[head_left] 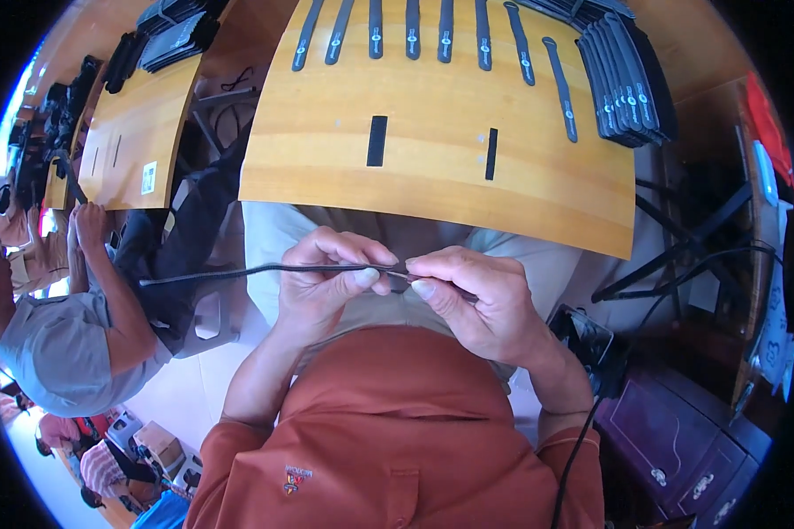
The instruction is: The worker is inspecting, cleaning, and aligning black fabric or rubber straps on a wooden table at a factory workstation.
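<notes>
Above my lap, in front of the table edge, my two hands meet at a narrow dark strap (229,272). My left hand (326,278) pinches the strap between thumb and fingers, and its long end sticks out to the left, seen edge-on. Close beside it, my right hand (476,295) is closed in a pinch on a slender dark thing (464,293). A thin tip reaches from those fingers toward the strap at my left thumb. My fingers cover most of that thing, so I cannot make out its kind.
On the wooden table (326,167) lie a row of grey straps (412,31), two short black strips (377,141) and a stack of straps (622,79). A black cable (662,304) hangs at the right near a purple cabinet (670,432). Another person (71,344) works at the left table.
</notes>
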Action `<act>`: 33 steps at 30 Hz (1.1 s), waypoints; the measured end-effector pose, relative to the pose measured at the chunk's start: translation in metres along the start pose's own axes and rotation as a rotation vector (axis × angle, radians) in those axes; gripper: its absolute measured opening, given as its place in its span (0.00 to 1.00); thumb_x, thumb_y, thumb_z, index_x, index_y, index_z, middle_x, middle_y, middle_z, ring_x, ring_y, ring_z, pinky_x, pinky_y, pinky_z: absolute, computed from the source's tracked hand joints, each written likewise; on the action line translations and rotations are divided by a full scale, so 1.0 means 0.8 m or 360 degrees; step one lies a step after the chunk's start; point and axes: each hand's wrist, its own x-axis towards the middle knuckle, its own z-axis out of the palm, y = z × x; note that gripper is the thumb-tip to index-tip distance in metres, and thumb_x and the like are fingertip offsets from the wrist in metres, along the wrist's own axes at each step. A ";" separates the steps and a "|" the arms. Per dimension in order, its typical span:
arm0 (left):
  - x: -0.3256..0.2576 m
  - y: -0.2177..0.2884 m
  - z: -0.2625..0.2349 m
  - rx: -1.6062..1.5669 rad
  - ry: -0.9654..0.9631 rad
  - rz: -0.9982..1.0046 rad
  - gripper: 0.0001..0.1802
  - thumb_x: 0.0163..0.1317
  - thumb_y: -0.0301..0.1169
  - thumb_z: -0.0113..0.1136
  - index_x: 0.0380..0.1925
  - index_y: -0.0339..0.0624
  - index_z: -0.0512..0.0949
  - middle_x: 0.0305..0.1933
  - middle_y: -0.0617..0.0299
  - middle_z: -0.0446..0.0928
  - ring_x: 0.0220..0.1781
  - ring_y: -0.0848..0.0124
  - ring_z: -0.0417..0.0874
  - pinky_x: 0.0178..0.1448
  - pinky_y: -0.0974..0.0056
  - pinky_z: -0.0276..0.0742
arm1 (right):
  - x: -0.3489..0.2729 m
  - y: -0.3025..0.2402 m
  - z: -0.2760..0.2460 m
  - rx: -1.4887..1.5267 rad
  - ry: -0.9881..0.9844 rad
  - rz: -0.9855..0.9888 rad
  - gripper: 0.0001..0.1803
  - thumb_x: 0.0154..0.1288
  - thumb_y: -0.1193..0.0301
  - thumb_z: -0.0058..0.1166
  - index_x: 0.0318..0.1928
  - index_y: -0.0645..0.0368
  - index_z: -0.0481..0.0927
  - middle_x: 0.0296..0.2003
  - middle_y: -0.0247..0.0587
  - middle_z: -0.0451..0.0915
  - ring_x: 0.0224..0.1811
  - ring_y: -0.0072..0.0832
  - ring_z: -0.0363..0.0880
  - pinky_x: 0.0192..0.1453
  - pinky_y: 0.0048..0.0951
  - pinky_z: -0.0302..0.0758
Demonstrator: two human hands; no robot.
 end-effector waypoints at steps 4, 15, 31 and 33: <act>-0.001 -0.007 -0.006 -0.0043 0.0014 0.0015 0.10 0.63 0.17 0.66 0.40 0.37 0.75 0.47 0.40 0.84 0.40 0.66 0.89 0.46 0.64 0.88 | 0.002 0.003 0.004 -0.0026 -0.0014 0.0012 0.08 0.67 0.78 0.61 0.45 0.68 0.82 0.33 0.50 0.84 0.32 0.41 0.86 0.32 0.35 0.81; 0.001 -0.008 -0.012 0.0063 0.0087 -0.0002 0.10 0.63 0.16 0.66 0.41 0.35 0.76 0.44 0.41 0.85 0.40 0.64 0.90 0.45 0.64 0.89 | 0.008 0.006 0.002 -0.0153 -0.0005 -0.0059 0.08 0.65 0.79 0.62 0.44 0.66 0.82 0.33 0.50 0.84 0.32 0.42 0.86 0.33 0.37 0.82; -0.002 -0.010 -0.011 0.0283 0.0093 0.0050 0.09 0.62 0.16 0.66 0.39 0.33 0.76 0.44 0.40 0.85 0.42 0.62 0.90 0.46 0.62 0.89 | 0.002 0.013 0.005 -0.0338 -0.0037 -0.0071 0.08 0.62 0.81 0.61 0.42 0.65 0.80 0.30 0.49 0.81 0.30 0.45 0.83 0.31 0.41 0.79; -0.003 -0.007 -0.009 0.0504 0.0109 0.0076 0.08 0.61 0.16 0.68 0.36 0.33 0.77 0.43 0.42 0.86 0.42 0.63 0.90 0.46 0.62 0.89 | 0.002 0.011 0.004 -0.0357 -0.0078 -0.0051 0.08 0.62 0.80 0.60 0.42 0.64 0.79 0.29 0.49 0.80 0.29 0.45 0.83 0.32 0.42 0.79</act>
